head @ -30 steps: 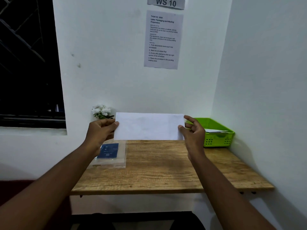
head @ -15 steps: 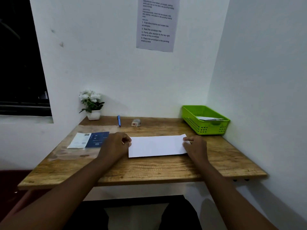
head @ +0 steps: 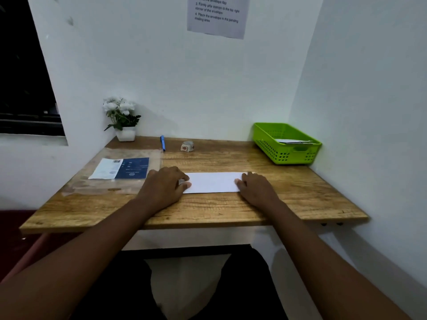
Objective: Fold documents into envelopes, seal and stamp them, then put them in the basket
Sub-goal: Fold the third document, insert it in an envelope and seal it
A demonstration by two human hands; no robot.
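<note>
On wooden desk (head: pixel 288 192), folded white paper (head: pixel 211 182) still pinned flat, left hand (head: pixel 165 187) and right hand (head: pixel 256 188) pressing its ends.

A desk (head: pixel 288 195) fills a corner, with walls behind it and on its right. A flat sheet of paper (head: pixel 212 182) lies at the desk's centre. The left hand (head: pixel 165 187) rests on its 9 o'clock end, the right hand (head: pixel 255 187) on its 3 o'clock end. At 10 o'clock from the paper, a clear packet (head: pixel 111 179) lies flat, with a printed card (head: pixel 121 168) inside. Behind the packet, at 11 o'clock, a potted plant (head: pixel 122 121) stands in the back left corner. A pen (head: pixel 163 142) lies just right of the plant. At 12 o'clock, near the back wall, sits a roll of stamps (head: pixel 187 146). At 2 o'clock, a basket (head: pixel 286 148) stands in the back right corner with papers (head: pixel 293 141) inside. A notice (head: pixel 217 15) hangs on the back wall above.
</note>
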